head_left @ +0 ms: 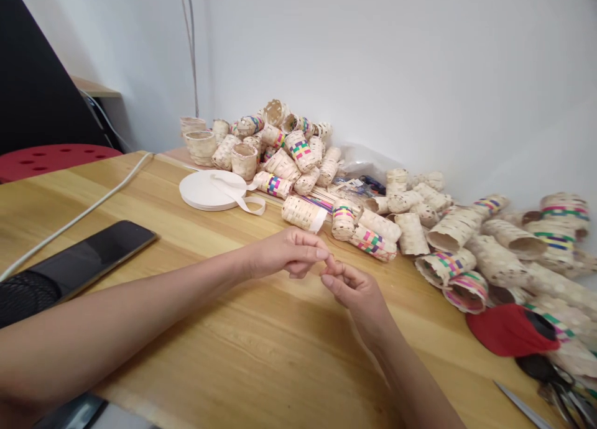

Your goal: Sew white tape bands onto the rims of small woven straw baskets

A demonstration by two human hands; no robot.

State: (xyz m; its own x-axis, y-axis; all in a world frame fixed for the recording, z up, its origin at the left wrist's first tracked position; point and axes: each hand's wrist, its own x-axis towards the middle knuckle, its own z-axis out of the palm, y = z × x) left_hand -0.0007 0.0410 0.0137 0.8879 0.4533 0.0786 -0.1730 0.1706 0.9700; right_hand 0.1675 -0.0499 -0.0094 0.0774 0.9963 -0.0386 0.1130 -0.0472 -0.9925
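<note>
Over the middle of the table, my left hand (293,253) and my right hand (351,286) meet at the fingertips. Both are closed in a pinch, thumb against finger. Whatever lies between them is too thin or small to make out. Just beyond my left hand lies a small woven basket (298,212) on its side, with a white band at its right end. Close behind the hands are a short woven basket with a coloured band (343,220) and another with pink and green strips (373,242). A roll of white ribbon (205,191) rests flat, its loose end curling right.
Many woven baskets (280,168) are heaped along the wall and down the right side. A dark phone (100,252) and a white cable (79,217) lie left. At lower right are a red piece with a black part (508,329) and scissors (520,404). A red stool (56,158) stands beyond.
</note>
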